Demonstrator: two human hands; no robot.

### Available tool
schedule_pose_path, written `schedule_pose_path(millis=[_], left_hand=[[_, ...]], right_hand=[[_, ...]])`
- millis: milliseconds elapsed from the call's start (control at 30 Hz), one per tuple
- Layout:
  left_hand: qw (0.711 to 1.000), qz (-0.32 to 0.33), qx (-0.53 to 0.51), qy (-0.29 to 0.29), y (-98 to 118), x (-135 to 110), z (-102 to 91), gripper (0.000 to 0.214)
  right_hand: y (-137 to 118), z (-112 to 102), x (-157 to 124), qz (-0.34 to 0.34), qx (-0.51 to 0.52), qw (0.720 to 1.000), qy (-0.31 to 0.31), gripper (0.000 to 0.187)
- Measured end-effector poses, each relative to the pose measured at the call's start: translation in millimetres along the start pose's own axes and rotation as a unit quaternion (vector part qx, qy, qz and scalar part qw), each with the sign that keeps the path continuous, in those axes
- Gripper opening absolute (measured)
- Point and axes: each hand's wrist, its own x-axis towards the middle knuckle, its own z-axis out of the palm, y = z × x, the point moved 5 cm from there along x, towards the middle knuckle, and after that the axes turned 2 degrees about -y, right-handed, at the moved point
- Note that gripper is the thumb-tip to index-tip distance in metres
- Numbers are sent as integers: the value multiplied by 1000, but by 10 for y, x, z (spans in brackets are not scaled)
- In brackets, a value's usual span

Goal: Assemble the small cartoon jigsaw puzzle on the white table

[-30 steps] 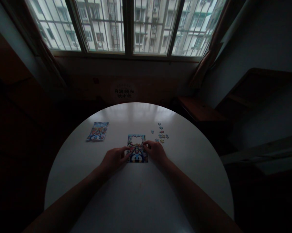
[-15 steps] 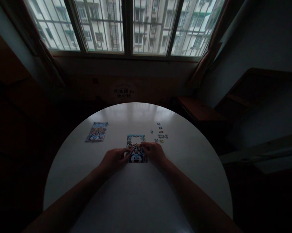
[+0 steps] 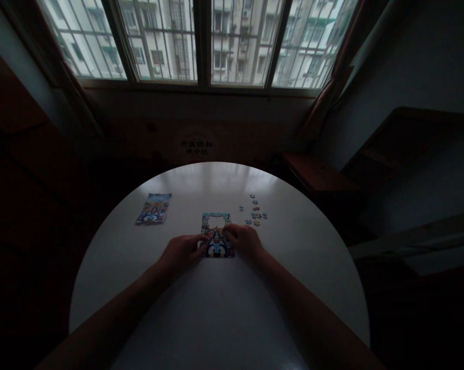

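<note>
A partly assembled jigsaw puzzle (image 3: 218,251) lies flat on the white table, with a blue cartoon face along its near edge and a white gap in its upper part. My left hand (image 3: 182,251) rests at its left edge, index finger and thumb apart and touching the border. At the right side, my right hand (image 3: 245,238) has its fingertips pressed together on the puzzle, just below the gap. Whatever is under or between those fingertips is hidden. Several loose puzzle pieces (image 3: 257,216) are scattered beyond my right hand.
A colourful printed packet (image 3: 153,208) lies on the left of the round white table (image 3: 216,313). Past the table's far edge are a wall and a barred window (image 3: 235,46). A brown wooden piece of furniture (image 3: 320,172) stands at the back right.
</note>
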Motion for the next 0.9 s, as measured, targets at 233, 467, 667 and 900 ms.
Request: schedule_pose_path(millis=[233,467,667,900], left_hand=[[998,-51,43,-5,-50,3,-1,28],[997,-62,41,-10,-76,0,-3,35],[998,-32,43,-32,-20,-13,4,36],[997,1,55,-50,-13,-7,15,35]], right_hand=[[62,-104,-5,64,-7,993,97,21],[110,-64,11,93,-31,992,73,21],[42,-76,7,83,-38,995,33,24],[34,-55,11,68,-44,997,6,36]])
